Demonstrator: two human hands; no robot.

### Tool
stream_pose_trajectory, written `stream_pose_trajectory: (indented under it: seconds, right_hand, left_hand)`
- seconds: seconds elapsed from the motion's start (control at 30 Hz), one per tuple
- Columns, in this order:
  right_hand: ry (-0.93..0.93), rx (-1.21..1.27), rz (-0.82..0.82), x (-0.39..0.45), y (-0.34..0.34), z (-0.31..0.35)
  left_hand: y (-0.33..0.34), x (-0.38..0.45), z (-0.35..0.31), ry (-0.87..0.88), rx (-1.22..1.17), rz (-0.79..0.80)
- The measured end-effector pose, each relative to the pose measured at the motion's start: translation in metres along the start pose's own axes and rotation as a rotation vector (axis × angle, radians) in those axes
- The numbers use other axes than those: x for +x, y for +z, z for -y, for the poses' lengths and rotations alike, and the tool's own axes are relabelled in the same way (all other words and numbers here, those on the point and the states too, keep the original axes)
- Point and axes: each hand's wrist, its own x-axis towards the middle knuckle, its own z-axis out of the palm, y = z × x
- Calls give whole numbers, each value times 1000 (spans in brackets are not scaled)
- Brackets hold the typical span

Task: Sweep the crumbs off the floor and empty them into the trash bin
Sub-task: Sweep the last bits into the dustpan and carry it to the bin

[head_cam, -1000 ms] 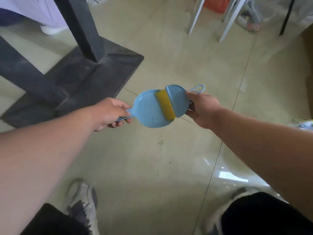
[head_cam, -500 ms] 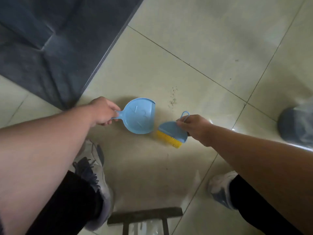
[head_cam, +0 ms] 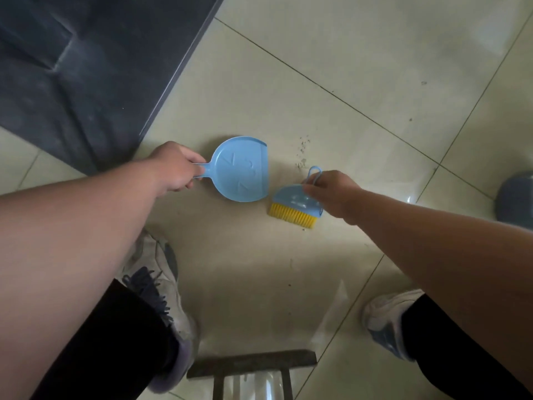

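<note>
My left hand (head_cam: 176, 166) grips the handle of a small blue dustpan (head_cam: 240, 169), which lies low over the pale tiled floor with its straight open edge facing right. My right hand (head_cam: 331, 189) holds a small blue hand brush (head_cam: 294, 201) with yellow bristles pointing toward me, just right of the pan. A little heap of crumbs (head_cam: 301, 157) lies on the floor beyond the brush, right of the pan's edge. No trash bin is clearly recognisable.
A dark slab-like table base (head_cam: 86, 67) fills the upper left. My two shoes (head_cam: 161, 287) (head_cam: 386, 319) stand near the bottom. A dark metal stool frame (head_cam: 253, 368) is at the bottom centre. A grey-blue object (head_cam: 516, 197) sits at the right edge.
The brush was lifted off the dustpan and both were lowered to the floor. The view tilted downward. In the last half second the brush turned slightly beside the pan.
</note>
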Motion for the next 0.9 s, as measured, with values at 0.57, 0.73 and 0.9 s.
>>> stream_pose_trajectory:
  seconds: [0.57, 0.73, 0.9]
  right_hand:
    - [7, 368, -375, 30, -88, 37]
    - [-75, 192, -715, 36, -107, 32]
    - [-287, -46, -600, 33, -67, 17]
  left_hand:
    - [3, 10, -12, 73, -126, -74]
    - [2, 11, -25, 137, -63, -106]
    - [1, 6, -33, 261, 102, -60]
